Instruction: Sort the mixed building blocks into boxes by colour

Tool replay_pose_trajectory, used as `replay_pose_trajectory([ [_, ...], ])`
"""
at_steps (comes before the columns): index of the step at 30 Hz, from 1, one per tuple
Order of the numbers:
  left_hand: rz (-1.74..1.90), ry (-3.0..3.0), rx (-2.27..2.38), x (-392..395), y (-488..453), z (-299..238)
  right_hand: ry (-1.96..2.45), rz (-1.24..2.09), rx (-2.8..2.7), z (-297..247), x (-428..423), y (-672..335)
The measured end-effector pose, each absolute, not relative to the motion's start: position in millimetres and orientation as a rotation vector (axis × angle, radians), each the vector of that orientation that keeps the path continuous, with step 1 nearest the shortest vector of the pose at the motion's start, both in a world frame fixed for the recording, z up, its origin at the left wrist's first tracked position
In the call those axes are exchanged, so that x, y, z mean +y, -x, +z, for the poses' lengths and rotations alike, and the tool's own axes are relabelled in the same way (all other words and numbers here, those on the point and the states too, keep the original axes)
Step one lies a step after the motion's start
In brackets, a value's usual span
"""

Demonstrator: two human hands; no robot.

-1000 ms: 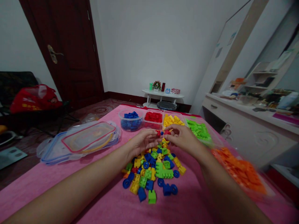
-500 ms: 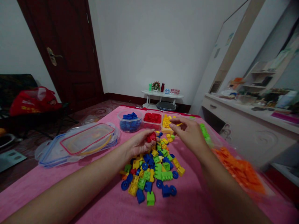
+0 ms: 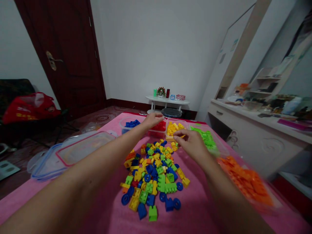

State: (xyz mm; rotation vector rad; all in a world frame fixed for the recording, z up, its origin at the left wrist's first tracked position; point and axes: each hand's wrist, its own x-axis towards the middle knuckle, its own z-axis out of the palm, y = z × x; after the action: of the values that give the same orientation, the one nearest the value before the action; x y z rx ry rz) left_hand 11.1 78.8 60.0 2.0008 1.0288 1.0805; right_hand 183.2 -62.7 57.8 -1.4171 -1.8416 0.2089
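My left hand (image 3: 154, 119) is over the clear container of red bricks (image 3: 159, 126), palm down with its fingers stretched out. No brick shows in its fingers, though the palm side is hidden. Beside the container of yellow bricks (image 3: 173, 127), my right hand (image 3: 190, 139) hovers with thumb and fingers bent but apart, and nothing visible in them. Below both hands lies a mixed pile of toy building bricks (image 3: 152, 172) in yellow, green and blue, with a few orange and red pieces and several blue wheels (image 3: 177, 203).
A round tub of blue bricks (image 3: 131, 124) stands left of the red ones. Green bricks (image 3: 207, 138) and orange bricks (image 3: 246, 182) fill containers to the right. Stacked clear lids (image 3: 83, 148) lie on the left of the pink cloth (image 3: 195, 214).
My left hand has moved from above the pile, where it held red bricks, forward to the red container. My right hand has drawn back slightly from the yellow container. The view has shifted a little.
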Motion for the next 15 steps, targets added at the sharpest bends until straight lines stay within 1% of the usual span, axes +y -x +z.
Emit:
replay_pose_trajectory([
  [3, 1.102, -2.165, 0.958, 57.8, -10.2, 39.1, 1.462, 0.187, -1.939, 50.4, -61.6, -181.6],
  [10, 0.715, -2.499, 0.86, 24.0, 3.4, -3.1, 1.54, 0.215, -2.334, 18.4, -58.4, -171.9],
  [15, 0.557, -2.559, 0.831, 18.5, 10.4, -9.3, 1.607, 0.212, -2.465, 17.2, -59.4, -174.0],
])
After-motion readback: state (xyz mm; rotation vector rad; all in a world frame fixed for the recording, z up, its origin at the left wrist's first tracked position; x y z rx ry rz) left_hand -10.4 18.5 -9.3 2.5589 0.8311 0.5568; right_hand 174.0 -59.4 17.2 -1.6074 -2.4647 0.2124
